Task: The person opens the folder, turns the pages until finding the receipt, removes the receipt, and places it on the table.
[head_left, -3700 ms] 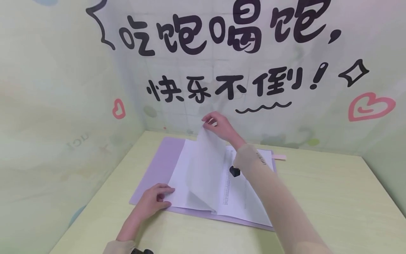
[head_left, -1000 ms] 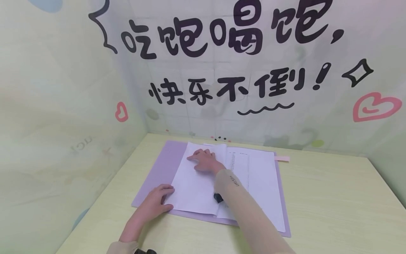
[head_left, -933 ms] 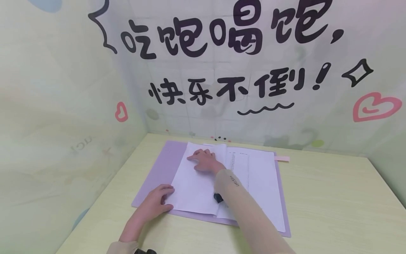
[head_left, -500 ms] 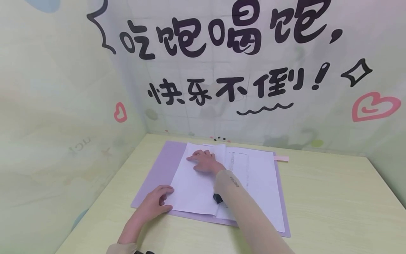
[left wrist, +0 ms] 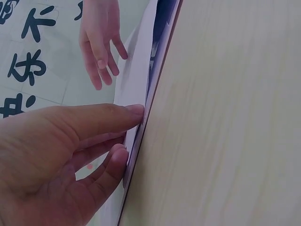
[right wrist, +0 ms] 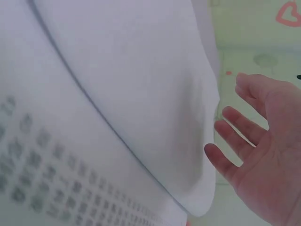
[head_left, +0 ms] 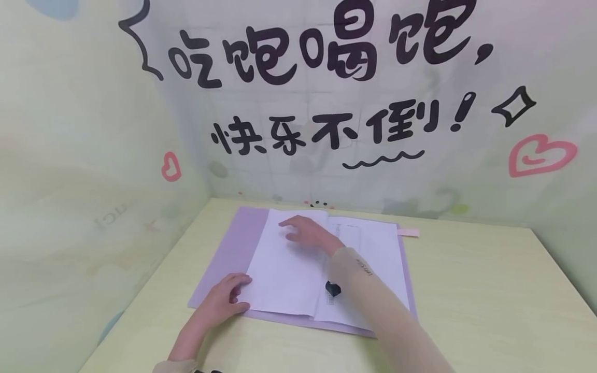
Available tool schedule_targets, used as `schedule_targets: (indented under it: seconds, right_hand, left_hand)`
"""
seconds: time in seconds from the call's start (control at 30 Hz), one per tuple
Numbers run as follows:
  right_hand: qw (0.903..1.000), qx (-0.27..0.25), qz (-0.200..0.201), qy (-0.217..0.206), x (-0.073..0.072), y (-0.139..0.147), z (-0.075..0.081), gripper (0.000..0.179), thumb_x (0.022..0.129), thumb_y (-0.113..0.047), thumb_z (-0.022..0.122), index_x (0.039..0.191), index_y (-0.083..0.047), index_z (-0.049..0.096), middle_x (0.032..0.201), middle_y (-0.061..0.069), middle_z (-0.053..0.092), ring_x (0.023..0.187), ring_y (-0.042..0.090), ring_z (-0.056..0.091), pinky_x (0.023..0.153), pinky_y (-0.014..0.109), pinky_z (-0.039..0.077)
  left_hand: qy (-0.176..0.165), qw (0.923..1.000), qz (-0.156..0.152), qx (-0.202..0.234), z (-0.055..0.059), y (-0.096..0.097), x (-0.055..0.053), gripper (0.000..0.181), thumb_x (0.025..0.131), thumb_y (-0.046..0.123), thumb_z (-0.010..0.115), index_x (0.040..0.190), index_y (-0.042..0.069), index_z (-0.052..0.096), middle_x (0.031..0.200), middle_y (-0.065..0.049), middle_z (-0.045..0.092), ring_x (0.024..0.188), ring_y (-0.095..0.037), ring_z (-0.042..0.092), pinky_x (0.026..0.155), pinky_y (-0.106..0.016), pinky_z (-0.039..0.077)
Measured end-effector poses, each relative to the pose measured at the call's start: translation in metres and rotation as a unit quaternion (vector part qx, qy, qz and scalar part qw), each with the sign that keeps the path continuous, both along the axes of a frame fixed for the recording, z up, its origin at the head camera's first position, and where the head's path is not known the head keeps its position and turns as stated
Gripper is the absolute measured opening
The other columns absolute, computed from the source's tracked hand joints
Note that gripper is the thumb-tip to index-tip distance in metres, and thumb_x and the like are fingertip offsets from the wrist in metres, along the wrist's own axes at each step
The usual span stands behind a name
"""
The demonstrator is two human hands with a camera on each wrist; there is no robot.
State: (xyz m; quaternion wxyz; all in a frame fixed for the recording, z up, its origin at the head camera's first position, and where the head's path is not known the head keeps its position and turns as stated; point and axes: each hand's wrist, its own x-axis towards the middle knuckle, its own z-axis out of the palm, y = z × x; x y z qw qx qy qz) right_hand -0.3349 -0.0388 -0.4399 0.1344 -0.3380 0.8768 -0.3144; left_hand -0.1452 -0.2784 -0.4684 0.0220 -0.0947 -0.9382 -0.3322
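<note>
A purple folder lies spread on the table with white sheets in it. The left-hand page is blank and lies nearly flat; the right-hand page bears columns of small print, partly covered by the right sleeve. My left hand rests at the lower left corner of the blank page, thumb at the bottom edge and fingers along the side. My right hand hovers over the upper part of that page with fingers loosely spread, holding nothing; the right wrist view shows the hand apart from the paper.
A pink tab sticks out from the folder's right side. The pale wooden table ends at a printed cloth backdrop behind and on both sides.
Earlier my right hand held a page upright by its top; that page then lay down on the left under my hand. Since then my right hand has lifted off it. The left hand stayed.
</note>
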Motion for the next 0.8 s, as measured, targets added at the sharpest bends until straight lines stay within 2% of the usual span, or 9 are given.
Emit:
schedule_targets:
  seconds: [0.2,0.4,0.6,0.8]
  right_hand:
    - [0.9991,-0.023,-0.036,-0.003,0.004,0.024,0.018,0.044,0.1,-0.022,0.058,0.144,-0.021,0.051,0.151,0.004,0.048,0.138,0.027,0.047,0.115,0.045,0.039]
    - [0.9943,-0.067,-0.083,-0.01,0.008,0.05,0.018,0.051,0.098,-0.022,0.062,0.146,-0.024,0.048,0.151,0.002,0.048,0.137,0.026,0.048,0.113,0.047,0.042]
    - [0.9811,-0.126,-0.145,-0.022,0.007,0.083,0.011,0.051,0.096,-0.02,0.063,0.145,-0.017,0.048,0.148,0.008,0.05,0.135,0.029,0.049,0.111,0.048,0.043]
    - [0.9661,-0.17,-0.195,-0.003,0.004,0.122,0.012,0.053,0.095,-0.013,0.064,0.145,-0.013,0.048,0.147,0.014,0.05,0.134,0.035,0.049,0.109,0.051,0.044]
  left_hand:
    - [-0.005,1.0,0.0,0.002,-0.001,-0.001,0.0,0.051,0.073,0.003,0.081,0.121,0.0,0.063,0.112,-0.008,0.061,0.084,-0.006,0.049,0.072,-0.019,0.048]
    - [-0.011,0.9999,0.003,0.013,-0.002,0.0,0.0,0.052,0.073,0.003,0.081,0.122,0.0,0.062,0.112,-0.007,0.06,0.083,-0.006,0.048,0.071,-0.018,0.048]
    - [-0.015,0.9996,0.008,0.021,-0.001,0.0,0.001,0.052,0.073,0.001,0.081,0.122,-0.001,0.062,0.114,-0.008,0.06,0.083,-0.006,0.048,0.07,-0.018,0.047]
    - [-0.011,0.9998,0.005,0.015,0.0,0.001,0.0,0.052,0.073,0.002,0.08,0.122,-0.001,0.062,0.113,-0.008,0.06,0.081,-0.005,0.048,0.069,-0.018,0.047]
